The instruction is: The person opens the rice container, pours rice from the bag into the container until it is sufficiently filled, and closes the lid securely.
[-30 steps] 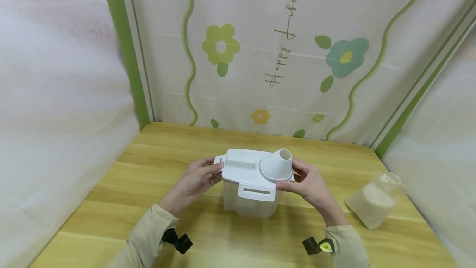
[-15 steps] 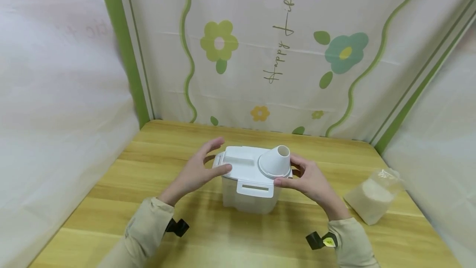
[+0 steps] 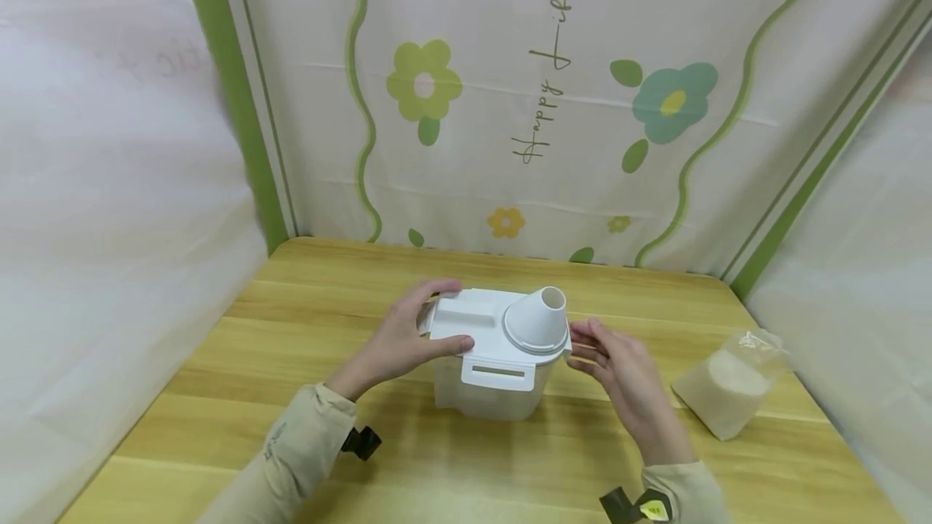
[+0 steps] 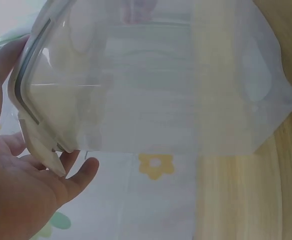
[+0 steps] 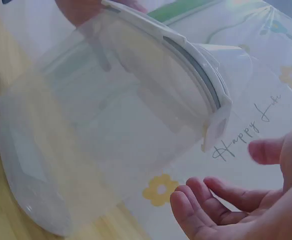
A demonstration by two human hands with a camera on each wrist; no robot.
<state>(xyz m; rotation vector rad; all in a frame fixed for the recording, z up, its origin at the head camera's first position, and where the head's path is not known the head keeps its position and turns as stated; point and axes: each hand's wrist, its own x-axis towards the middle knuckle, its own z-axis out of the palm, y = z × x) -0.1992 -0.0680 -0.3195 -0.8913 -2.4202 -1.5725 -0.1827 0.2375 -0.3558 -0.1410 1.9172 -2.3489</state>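
Note:
A clear plastic storage container [image 3: 488, 400] stands upright on the table. It wears a white lid [image 3: 476, 340] with a raised handle ridge and a cone-shaped spout [image 3: 537, 326]. On the front, a slotted latch flap [image 3: 498, 375] sticks outward. My left hand [image 3: 396, 342] grips the lid's left end, thumb along the front edge and fingers toward the back edge. Beside the right end, my right hand [image 3: 629, 378] has loosely bent fingers. In the right wrist view those fingers [image 5: 186, 205] are apart from the right latch flap [image 5: 216, 132].
A clear bag of white grains [image 3: 728, 390] sits on the wooden table [image 3: 291, 322] at the right. Printed curtains [image 3: 466, 160] enclose the table at the back and both sides.
My left hand has left the left latch flap and moved right, onto the lid's left end. My right hand has let go of the lid's right end and moved slightly away.

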